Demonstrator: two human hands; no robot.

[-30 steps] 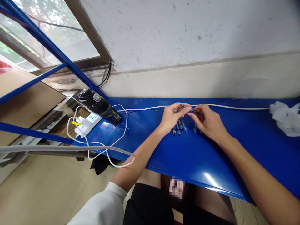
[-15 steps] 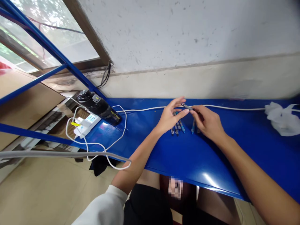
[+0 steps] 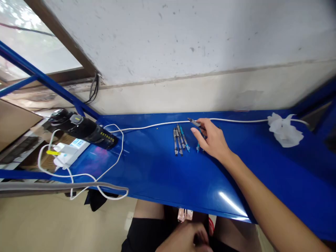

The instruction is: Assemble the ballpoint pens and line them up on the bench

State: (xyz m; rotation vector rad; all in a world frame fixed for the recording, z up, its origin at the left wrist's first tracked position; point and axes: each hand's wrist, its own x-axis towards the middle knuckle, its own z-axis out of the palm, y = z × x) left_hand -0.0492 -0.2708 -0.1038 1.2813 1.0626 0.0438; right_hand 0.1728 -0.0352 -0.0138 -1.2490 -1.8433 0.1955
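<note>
My right hand (image 3: pixel 212 138) is over the blue tabletop, its fingers closed round a grey and black pen (image 3: pixel 194 122). The pen's tip points up and left; my thumb stands apart from it. Under and beside this hand lies a blue pen (image 3: pixel 198 147), partly covered by the fingers. Several clear-barrelled pens lie side by side to the left, among them a grey-black pen (image 3: pixel 175 141) and a blue pen (image 3: pixel 184 138). My left hand (image 3: pixel 183 238) is low, above my lap and below the table's front edge; it is smeared by motion and its fingers are unclear.
A black bottle (image 3: pixel 89 129) leans over a white power strip (image 3: pixel 69 154) at the left. A white cable (image 3: pixel 157 124) runs along the back of the blue table (image 3: pixel 147 175). Crumpled white plastic (image 3: pixel 285 131) lies at the right. Blue frame bars rise at both sides.
My left hand has left the pen and dropped from the table towards my lap. My right hand still holds the pen. The view has shifted to the right.
</note>
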